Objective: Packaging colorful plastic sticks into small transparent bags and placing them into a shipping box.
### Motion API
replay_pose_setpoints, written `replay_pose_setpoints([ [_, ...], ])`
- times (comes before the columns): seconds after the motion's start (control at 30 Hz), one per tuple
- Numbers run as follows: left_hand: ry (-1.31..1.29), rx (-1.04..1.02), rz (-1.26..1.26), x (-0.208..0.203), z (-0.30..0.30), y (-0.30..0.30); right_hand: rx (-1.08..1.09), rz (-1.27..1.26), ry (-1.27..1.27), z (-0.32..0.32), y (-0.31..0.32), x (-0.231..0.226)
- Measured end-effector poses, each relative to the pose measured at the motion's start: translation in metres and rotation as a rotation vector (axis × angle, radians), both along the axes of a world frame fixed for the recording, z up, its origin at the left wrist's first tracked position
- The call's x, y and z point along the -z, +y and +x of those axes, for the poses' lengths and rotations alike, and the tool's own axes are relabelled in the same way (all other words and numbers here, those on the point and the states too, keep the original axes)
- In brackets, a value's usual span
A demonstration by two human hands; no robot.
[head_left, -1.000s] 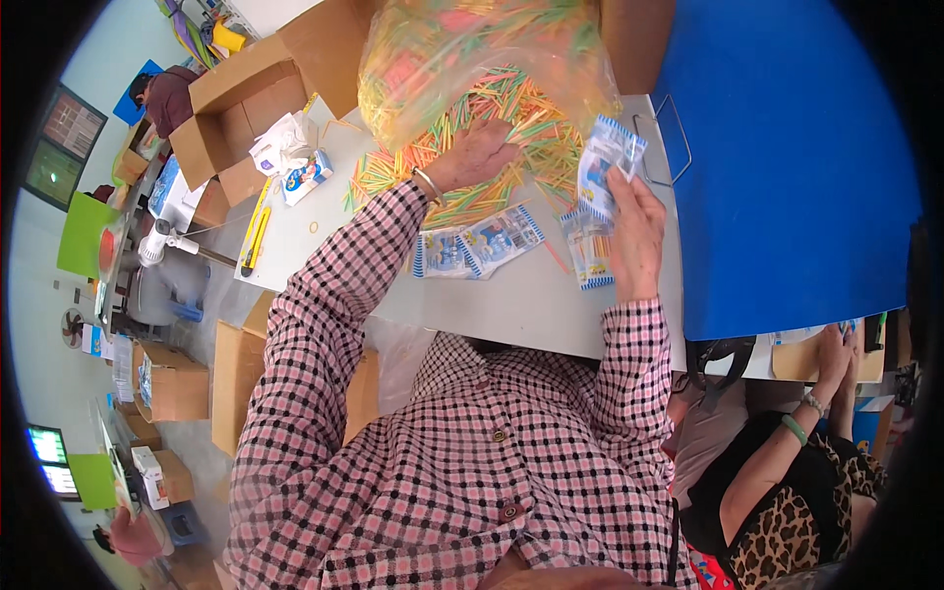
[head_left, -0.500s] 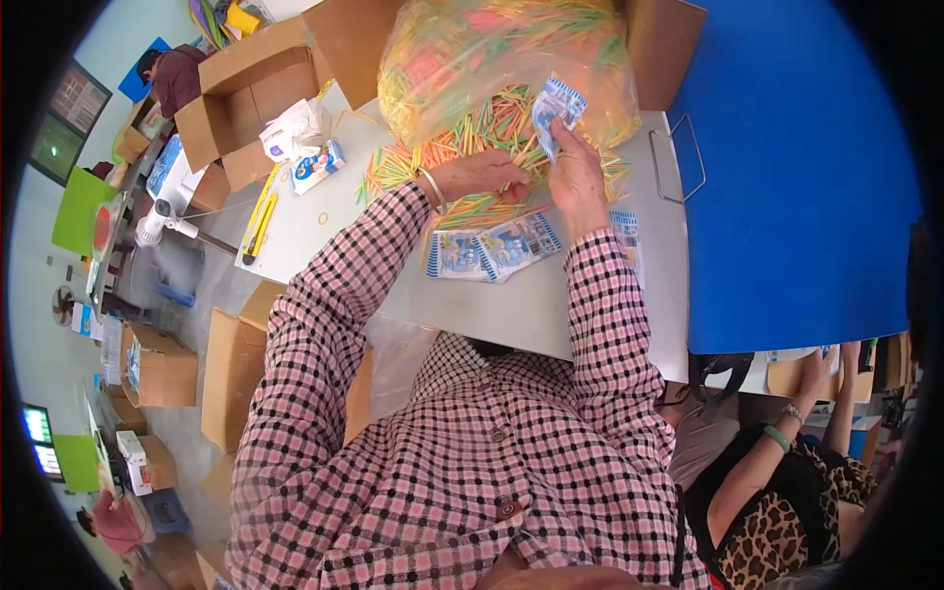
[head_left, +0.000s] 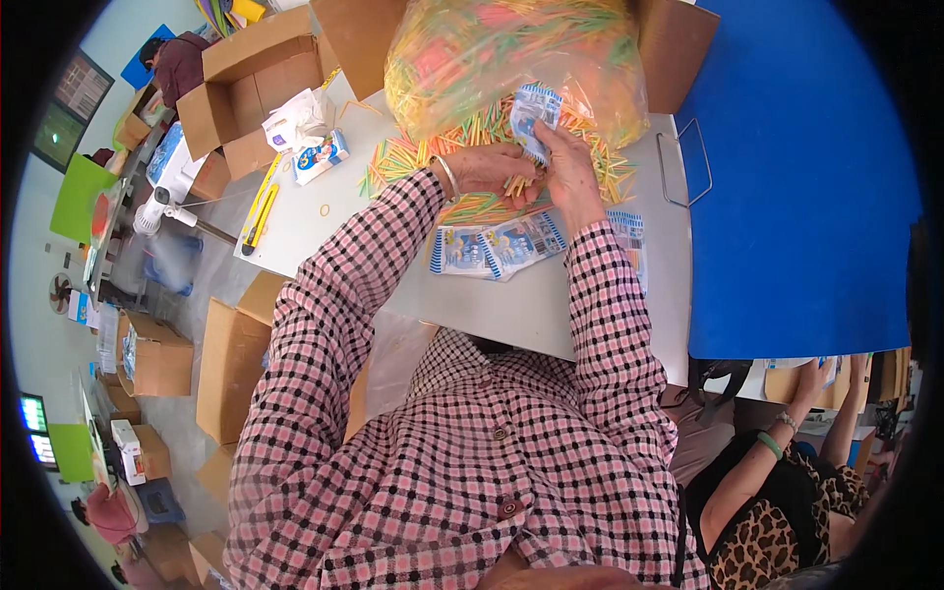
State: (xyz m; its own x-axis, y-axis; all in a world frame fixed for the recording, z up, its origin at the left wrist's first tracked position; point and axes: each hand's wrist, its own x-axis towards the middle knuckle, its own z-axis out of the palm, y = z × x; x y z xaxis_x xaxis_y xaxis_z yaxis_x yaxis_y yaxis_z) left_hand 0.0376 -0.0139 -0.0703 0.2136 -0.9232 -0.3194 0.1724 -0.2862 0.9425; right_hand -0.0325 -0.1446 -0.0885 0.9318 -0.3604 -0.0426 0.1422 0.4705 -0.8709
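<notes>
My right hand (head_left: 572, 175) grips a small blue-and-white packet (head_left: 535, 110), its printed side up, above the heap of sticks. Close beside it, my left hand (head_left: 490, 169), with a pale bangle at the wrist, is closed round a small bunch of thin coloured sticks (head_left: 518, 185) held at the packet's lower end. Whether any sticks are inside the packet is hidden by the fingers. Loose yellow, green and orange sticks (head_left: 403, 162) lie heaped under both hands, spilling from a big clear plastic bag (head_left: 511, 59). More blue-and-white packets (head_left: 500, 246) lie on the table in front of me.
Another packet (head_left: 627, 236) lies under my right forearm. A tissue pack (head_left: 320, 157), a yellow cutter knife (head_left: 260, 218) and a rubber band (head_left: 324, 209) are at left. An open cardboard box (head_left: 258, 98) stands beyond; a blue panel (head_left: 796, 197) covers the right. A co-worker's arms (head_left: 777, 433) show lower right.
The packet has moved left and turned more upright in my right hand. My left hand has come up to it with a bunch of sticks.
</notes>
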Motion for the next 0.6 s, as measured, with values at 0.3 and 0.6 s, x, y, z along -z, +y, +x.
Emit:
replay_pose_setpoints([
  [0.3, -0.076, -0.073, -0.137, 0.0, 0.006, 0.004, 0.127, -0.086, -0.032, -0.024, -0.01, -0.017],
  [0.6, -0.14, -0.297, -0.188, -0.018, -0.005, 0.0, 0.104, -0.35, -0.009, -0.093, -0.023, -0.005],
])
